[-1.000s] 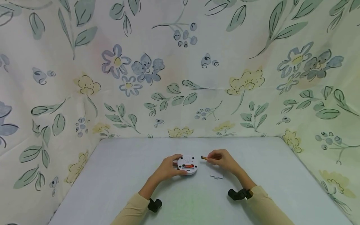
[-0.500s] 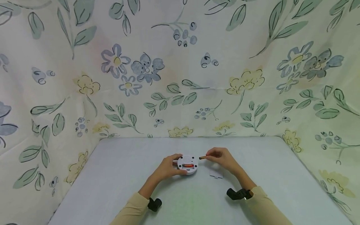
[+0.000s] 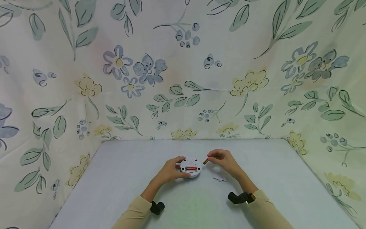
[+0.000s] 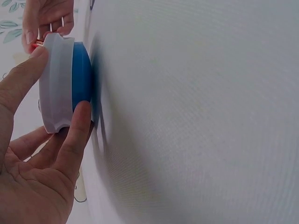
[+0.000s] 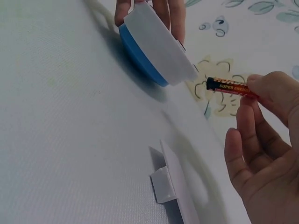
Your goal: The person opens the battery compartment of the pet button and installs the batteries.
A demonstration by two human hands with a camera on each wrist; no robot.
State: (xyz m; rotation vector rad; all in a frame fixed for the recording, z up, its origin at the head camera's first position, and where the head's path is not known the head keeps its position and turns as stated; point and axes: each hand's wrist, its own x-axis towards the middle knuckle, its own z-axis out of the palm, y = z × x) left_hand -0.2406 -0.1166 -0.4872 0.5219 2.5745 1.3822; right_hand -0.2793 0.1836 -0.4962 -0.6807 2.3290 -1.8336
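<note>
A round white device (image 3: 191, 163) with a blue underside lies with its battery compartment facing up. One red battery (image 3: 191, 169) is visible in that compartment. My left hand (image 3: 170, 171) grips the device by its left side, thumb at the near rim and fingers at the far rim. Just right of the device, my right hand (image 3: 226, 161) pinches a loose battery (image 5: 229, 87) between thumb and fingertips. The battery is black at one end and red-orange along its body, and it slants down toward the device without touching it. The left wrist view hides most of it behind the device.
A white battery cover (image 3: 220, 178) with a small tab lies on the white table (image 3: 137, 152), below my right hand. Floral cloth (image 3: 183, 95) hangs behind the table and along both sides. Dark wrist cameras sit on both forearms.
My right hand has shifted slightly left and away from me, and the loose battery has tilted from nearly level to a steeper slant. The left hand and the device have stayed still.
</note>
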